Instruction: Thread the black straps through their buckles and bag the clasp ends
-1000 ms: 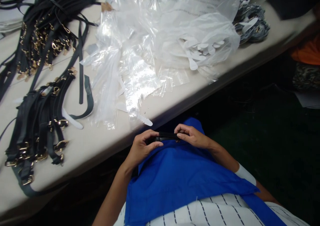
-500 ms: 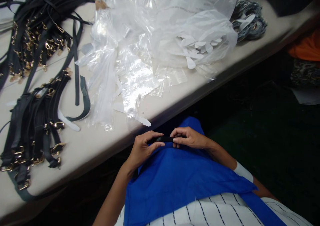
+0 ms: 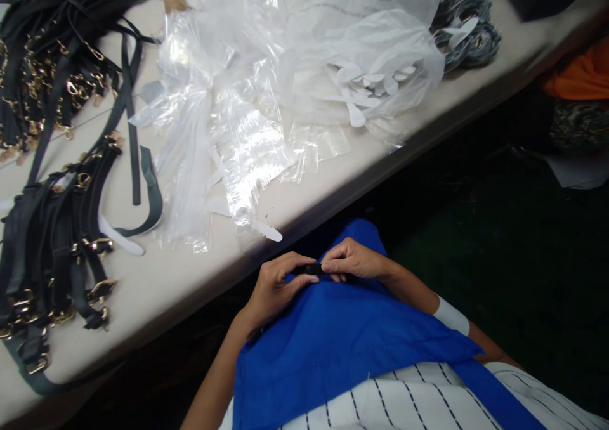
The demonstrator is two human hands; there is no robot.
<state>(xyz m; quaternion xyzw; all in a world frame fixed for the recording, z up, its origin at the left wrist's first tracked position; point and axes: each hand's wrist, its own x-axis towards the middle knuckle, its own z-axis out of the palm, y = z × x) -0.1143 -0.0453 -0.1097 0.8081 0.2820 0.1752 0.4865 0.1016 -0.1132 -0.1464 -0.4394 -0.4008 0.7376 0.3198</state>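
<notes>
Blue apron [image 3: 342, 335]: spreading over the lap, just below the near edge of the table [image 3: 157, 284].
Left hand [image 3: 278, 283]: holding one end of a small black piece [image 3: 313, 269], thumb and fingers standing narrow around it.
Right hand [image 3: 354, 262]: pinching the other end between thumb and fingertips.
Black piece: lying mostly hidden between both hands, below the table's near edge and off its top; with both hands gripping it, work on it is looking unfinished.
White strip [image 3: 269, 230]: lying at the table's near edge, apart from the hands.
Buckled straps [image 3: 61, 246]: resting together on the table's left side; I cannot tell whether these are counting as finished or waiting.
Clear bags [image 3: 252, 144]: lying in overlapping layers on the table's middle, apart from the black piece.
White pieces [image 3: 366, 87]: sitting loose in a translucent bag [image 3: 404, 43] on the table's right part; these are seeming unused.
Clasped straps [image 3: 90, 11]: heaping at the table's far left, both hands being well away from them.
</notes>
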